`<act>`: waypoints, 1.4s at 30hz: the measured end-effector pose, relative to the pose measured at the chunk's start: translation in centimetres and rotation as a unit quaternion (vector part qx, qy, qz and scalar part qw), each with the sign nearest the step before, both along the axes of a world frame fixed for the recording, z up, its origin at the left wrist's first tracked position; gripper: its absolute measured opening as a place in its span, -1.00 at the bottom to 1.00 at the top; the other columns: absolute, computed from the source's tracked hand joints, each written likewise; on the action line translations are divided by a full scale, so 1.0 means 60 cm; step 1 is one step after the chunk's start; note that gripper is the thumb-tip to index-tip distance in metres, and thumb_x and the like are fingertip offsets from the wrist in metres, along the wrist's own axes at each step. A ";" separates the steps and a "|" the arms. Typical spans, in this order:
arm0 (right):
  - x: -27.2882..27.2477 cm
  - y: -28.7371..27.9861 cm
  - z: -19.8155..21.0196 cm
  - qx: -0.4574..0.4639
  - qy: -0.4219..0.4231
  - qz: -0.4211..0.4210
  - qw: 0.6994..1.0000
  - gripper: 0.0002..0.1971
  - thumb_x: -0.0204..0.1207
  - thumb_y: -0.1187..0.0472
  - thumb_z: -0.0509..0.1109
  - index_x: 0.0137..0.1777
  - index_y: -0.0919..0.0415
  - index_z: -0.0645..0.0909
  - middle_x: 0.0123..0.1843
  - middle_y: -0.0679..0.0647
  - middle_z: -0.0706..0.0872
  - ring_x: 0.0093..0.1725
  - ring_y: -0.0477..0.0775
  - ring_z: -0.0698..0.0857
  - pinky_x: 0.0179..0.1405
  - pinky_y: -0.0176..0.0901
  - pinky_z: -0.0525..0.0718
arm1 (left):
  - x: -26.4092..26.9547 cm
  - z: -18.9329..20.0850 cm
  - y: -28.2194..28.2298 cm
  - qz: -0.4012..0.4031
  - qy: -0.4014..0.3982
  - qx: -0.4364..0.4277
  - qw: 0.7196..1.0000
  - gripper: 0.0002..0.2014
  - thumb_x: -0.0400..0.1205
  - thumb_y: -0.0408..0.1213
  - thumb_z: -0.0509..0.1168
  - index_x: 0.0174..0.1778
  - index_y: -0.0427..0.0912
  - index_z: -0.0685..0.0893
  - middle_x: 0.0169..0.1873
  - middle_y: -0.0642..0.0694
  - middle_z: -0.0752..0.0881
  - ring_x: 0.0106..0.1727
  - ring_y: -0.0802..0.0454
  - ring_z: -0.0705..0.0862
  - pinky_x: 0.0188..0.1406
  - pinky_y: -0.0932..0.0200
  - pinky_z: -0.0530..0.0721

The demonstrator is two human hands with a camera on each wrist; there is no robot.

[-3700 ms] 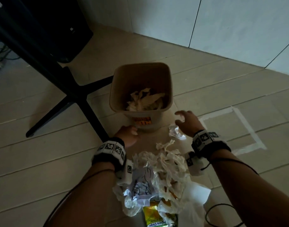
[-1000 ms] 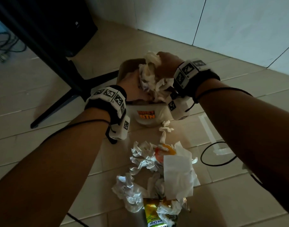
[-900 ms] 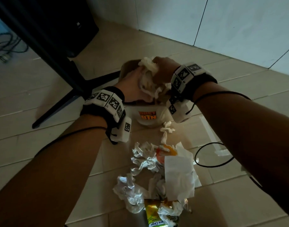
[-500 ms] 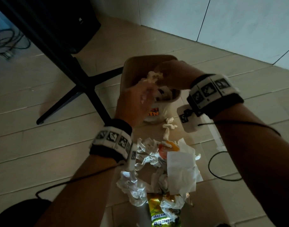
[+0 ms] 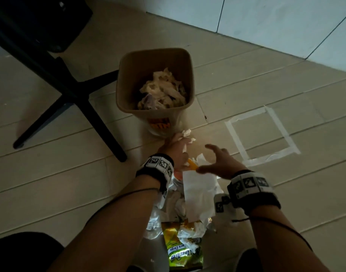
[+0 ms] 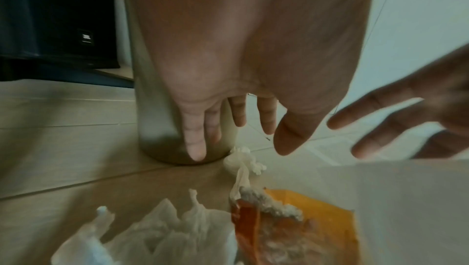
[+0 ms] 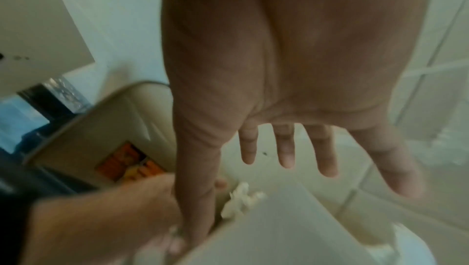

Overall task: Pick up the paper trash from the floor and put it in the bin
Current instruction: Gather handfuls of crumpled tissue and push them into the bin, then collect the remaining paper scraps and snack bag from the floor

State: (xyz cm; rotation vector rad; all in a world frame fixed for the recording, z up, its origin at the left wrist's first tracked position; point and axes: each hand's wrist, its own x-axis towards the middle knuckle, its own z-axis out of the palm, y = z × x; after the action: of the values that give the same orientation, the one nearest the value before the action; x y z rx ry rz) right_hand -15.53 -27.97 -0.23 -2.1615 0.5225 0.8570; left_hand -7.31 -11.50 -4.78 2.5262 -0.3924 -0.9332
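Note:
The tan bin (image 5: 127,75) stands on the floor with crumpled paper (image 5: 164,89) inside. In front of it lies a pile of paper trash (image 5: 197,195): crumpled tissues, a flat white sheet (image 6: 406,199) and an orange wrapper (image 6: 304,219). My left hand (image 5: 180,144) reaches down beside the bin's base with straight fingers, just above a small twisted tissue (image 6: 243,161), holding nothing. My right hand (image 5: 205,159) hovers open with spread fingers (image 7: 286,149) over the top of the white sheet (image 7: 279,229).
A yellow chips packet (image 5: 183,250) lies at the near end of the pile. A black stand leg (image 5: 101,122) runs left of the bin. A white tape square (image 5: 260,136) marks the floor to the right. The wall (image 5: 266,20) is behind.
Both hands have let a wad of paper go into the bin and have come back down to the pile on the floor. The bin holds more paper than before.

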 end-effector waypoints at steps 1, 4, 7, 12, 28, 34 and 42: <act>-0.011 0.004 -0.017 0.000 0.015 0.006 1.000 0.06 0.17 -0.10 0.67 0.62 -0.18 0.13 0.61 0.19 0.26 0.54 0.30 0.40 0.47 0.19 0.47 | 0.010 -0.007 -0.009 -0.014 0.012 0.004 1.000 -0.40 0.51 -0.29 0.24 0.46 0.28 0.44 0.66 0.22 0.07 0.66 -0.06 0.25 0.59 -0.03 0.40; -0.041 0.017 -0.062 0.003 0.054 0.026 0.998 0.23 0.04 -0.06 0.73 0.63 -0.27 -0.01 0.67 0.10 0.14 0.60 0.34 0.28 0.50 0.35 0.41 | 0.030 -0.029 -0.035 -0.128 0.045 0.077 0.988 -0.30 0.59 -0.35 0.28 0.63 0.20 0.26 0.73 0.00 -0.17 0.75 -0.15 0.06 0.67 -0.07 0.27; -0.060 0.035 -0.096 0.006 0.052 0.042 0.998 0.27 0.05 0.04 0.73 0.63 -0.33 -0.08 0.67 0.05 0.11 0.63 0.37 0.17 0.45 0.42 0.45 | 0.038 -0.050 -0.046 -0.212 0.009 0.144 0.966 -0.28 0.62 -0.28 0.33 0.68 0.06 0.18 0.74 -0.07 -0.14 0.76 -0.23 -0.08 0.72 -0.12 0.08; -0.072 0.058 -0.134 -0.024 -0.012 -0.007 1.000 0.23 0.10 0.11 0.71 0.62 -0.32 -0.07 0.62 0.07 0.27 0.55 0.31 0.36 0.32 0.33 0.59 | 0.036 -0.057 -0.041 -0.159 -0.034 0.135 0.977 -0.51 0.59 -0.41 0.29 0.47 -0.08 0.53 0.56 -0.21 0.37 0.50 -0.24 0.47 0.46 -0.05 0.51; -0.096 0.071 -0.165 -0.167 -0.048 0.041 0.984 -0.11 0.31 -0.12 0.46 0.59 -0.21 0.06 0.58 0.06 0.28 0.57 0.31 0.19 0.40 0.39 0.31 | 0.053 -0.071 -0.063 -0.150 -0.026 0.169 0.974 -0.27 0.57 -0.36 0.33 0.63 0.17 0.25 0.67 -0.22 0.10 0.56 -0.43 0.37 0.48 -0.31 0.48; -0.095 0.058 -0.167 -0.131 -0.052 0.025 0.990 -0.12 0.31 -0.10 0.49 0.59 -0.22 0.11 0.56 0.05 0.31 0.52 0.29 0.30 0.29 0.32 0.52 | 0.047 -0.054 -0.030 -0.074 0.007 0.109 0.991 -0.73 0.53 -0.10 0.18 -0.04 -0.03 0.76 0.18 -0.20 0.72 0.16 -0.24 0.70 0.22 -0.03 0.68; -0.077 0.063 -0.169 -0.038 -0.055 -0.028 0.997 -0.11 0.34 0.08 0.53 0.61 -0.14 0.11 0.42 0.20 0.43 0.28 0.44 0.59 0.26 0.25 0.59 | -0.046 -0.019 0.021 -0.031 0.113 0.071 0.991 -0.25 0.24 0.37 0.36 0.40 0.40 0.41 0.53 -0.07 0.40 0.51 -0.23 0.48 0.47 -0.20 0.51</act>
State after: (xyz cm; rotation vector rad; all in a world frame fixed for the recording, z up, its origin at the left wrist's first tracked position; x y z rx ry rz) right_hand -20.18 -24.18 -10.35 -2.2371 0.5654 0.6925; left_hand -10.08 -10.22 -5.91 2.5089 -0.3452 -1.2979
